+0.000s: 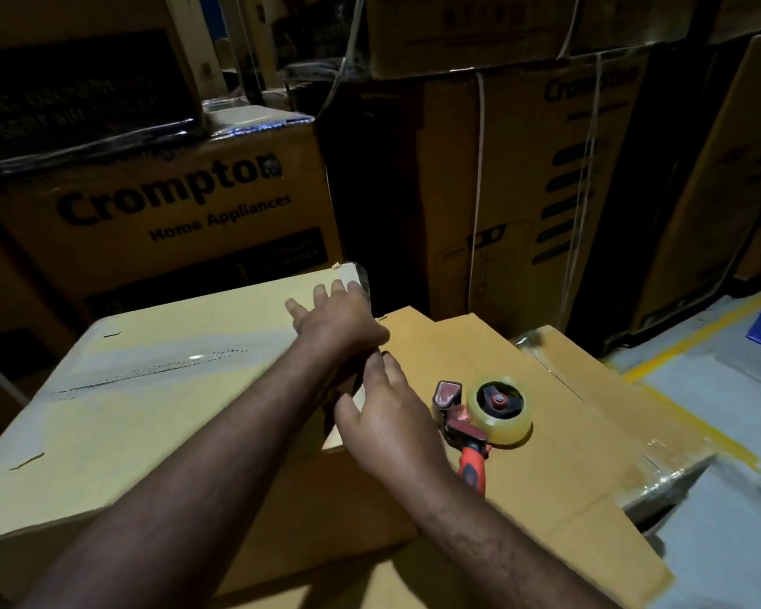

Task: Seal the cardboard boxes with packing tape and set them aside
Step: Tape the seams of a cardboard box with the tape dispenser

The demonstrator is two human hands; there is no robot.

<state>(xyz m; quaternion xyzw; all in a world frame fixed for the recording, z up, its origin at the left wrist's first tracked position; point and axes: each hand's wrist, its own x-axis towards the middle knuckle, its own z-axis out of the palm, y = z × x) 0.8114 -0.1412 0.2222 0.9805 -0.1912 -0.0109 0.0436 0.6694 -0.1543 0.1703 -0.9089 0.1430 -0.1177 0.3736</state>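
1. Pale tan cardboard box (150,410), flaps closed, clear tape strip along its top seam.
2. Lower flat brown cardboard box (559,432) beside it, bearing a red-handled tape dispenser (479,419) lying on its side.

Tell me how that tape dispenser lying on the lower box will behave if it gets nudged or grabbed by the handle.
The tape dispenser lies on its side on the lower box, roll face up, so it should slide rather than roll. The fat tape roll probably makes it front-heavy when lifted by the handle. The cutter end looks like something fingers should avoid.
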